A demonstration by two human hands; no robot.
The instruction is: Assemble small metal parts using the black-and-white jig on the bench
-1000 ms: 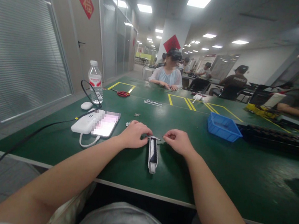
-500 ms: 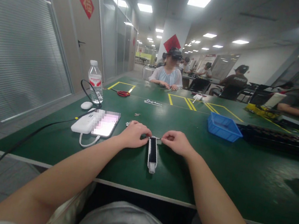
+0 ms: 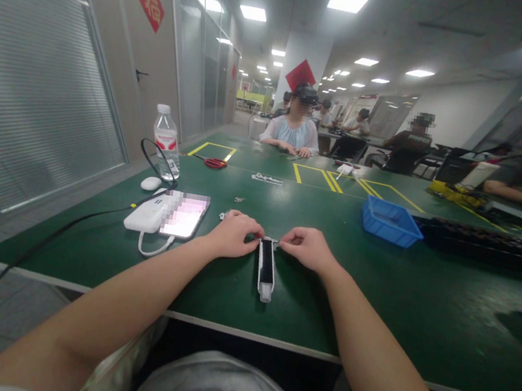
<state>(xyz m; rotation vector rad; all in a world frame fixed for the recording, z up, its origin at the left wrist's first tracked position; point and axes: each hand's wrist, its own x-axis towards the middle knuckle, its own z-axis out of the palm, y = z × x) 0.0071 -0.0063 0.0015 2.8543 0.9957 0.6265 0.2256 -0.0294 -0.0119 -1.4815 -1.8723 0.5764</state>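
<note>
A long narrow black-and-white device [image 3: 266, 269] lies lengthwise on the green table [image 3: 374, 293], its far end between my hands. My left hand [image 3: 234, 234] rests curled on the table just left of that end, fingertips pinched at it. My right hand [image 3: 307, 248] sits just right of the same end, fingers closed in a pinch on a small thin part there that I cannot make out. Both forearms reach in from the bottom of the head view.
A white power bank [image 3: 146, 216] with a phone [image 3: 184, 216] and cable lies to the left, near a water bottle [image 3: 166, 141]. A blue tray [image 3: 390, 221] stands at the right, red scissors [image 3: 215, 163] farther back. Other people sit at the far tables.
My right hand has crept slightly left, closing the gap to the device's far end. The left hand and the device have hardly moved.
</note>
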